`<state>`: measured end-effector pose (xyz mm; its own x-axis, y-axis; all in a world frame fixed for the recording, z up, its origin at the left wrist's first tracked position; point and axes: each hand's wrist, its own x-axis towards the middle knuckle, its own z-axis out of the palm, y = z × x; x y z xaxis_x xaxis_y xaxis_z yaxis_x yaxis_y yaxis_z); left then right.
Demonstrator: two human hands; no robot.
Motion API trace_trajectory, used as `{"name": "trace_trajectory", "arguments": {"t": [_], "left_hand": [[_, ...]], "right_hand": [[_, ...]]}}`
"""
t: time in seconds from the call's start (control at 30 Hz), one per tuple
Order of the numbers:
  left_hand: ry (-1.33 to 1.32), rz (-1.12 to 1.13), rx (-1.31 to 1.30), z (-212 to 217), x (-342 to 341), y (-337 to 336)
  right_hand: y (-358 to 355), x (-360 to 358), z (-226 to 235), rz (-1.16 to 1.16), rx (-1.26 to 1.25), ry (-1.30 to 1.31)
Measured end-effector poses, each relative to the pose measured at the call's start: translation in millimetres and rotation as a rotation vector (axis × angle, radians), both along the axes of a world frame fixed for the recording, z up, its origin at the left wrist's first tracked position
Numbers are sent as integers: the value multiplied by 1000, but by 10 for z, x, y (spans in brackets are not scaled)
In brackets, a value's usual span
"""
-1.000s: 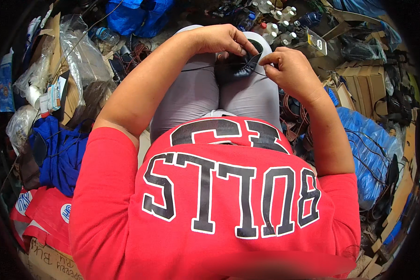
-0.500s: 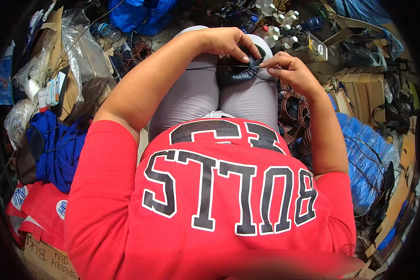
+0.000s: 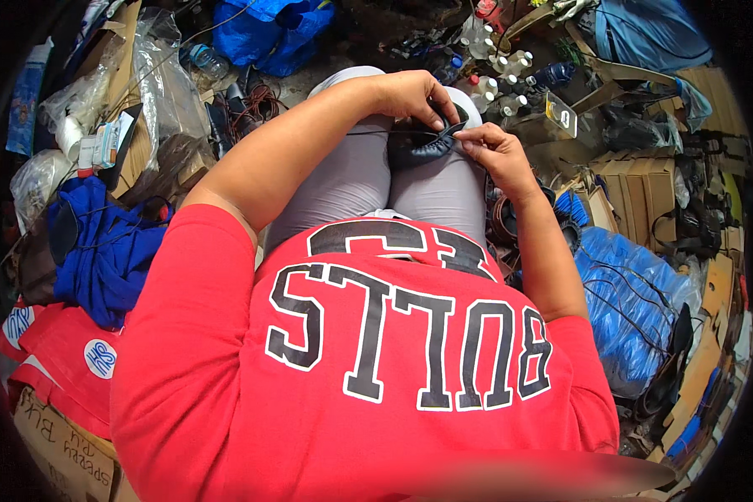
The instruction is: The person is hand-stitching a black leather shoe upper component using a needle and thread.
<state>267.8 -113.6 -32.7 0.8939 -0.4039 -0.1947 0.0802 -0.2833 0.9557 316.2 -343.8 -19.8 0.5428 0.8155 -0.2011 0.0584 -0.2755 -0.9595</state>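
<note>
A black leather shoe (image 3: 422, 156) with a gathered edge lies across my thighs, close to the knees. My left hand (image 3: 418, 99) reaches over its far side, fingers bent and closed on the upper rim. At the shoe's right edge, the fingertips of my right hand (image 3: 498, 153) are pinched together against the leather; whatever is between them is too small to make out. A thin dark cord (image 3: 368, 132) runs over my left thigh to the shoe. The shoe's inside and far end are partly hidden by my left hand.
Several small bottles (image 3: 510, 84) stand beyond my right knee. Blue plastic-wrapped goods (image 3: 623, 309) and cardboard (image 3: 636, 192) are piled at right. At left lie clear plastic (image 3: 163, 84), blue cloth (image 3: 100, 251) and a red bag (image 3: 67, 351).
My right hand has come in against the shoe's edge from slightly to its right. The thin line that showed by its fingers is no longer visible. The whole view has shifted slightly.
</note>
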Motion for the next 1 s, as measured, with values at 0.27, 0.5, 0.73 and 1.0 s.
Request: {"name": "trace_trajectory", "arguments": {"t": [0.27, 0.5, 0.73, 1.0], "left_hand": [[-68, 11, 27, 39, -63, -10], [-65, 50, 91, 30, -75, -21], [-636, 272, 441, 139, -398, 178], [-513, 517, 416, 277, -1166, -152]], "right_hand": [[-73, 101, 33, 84, -6, 14], [109, -131, 68, -25, -27, -60], [123, -190, 280, 9, -65, -424], [37, -561, 174, -72, -130, -902]]}}
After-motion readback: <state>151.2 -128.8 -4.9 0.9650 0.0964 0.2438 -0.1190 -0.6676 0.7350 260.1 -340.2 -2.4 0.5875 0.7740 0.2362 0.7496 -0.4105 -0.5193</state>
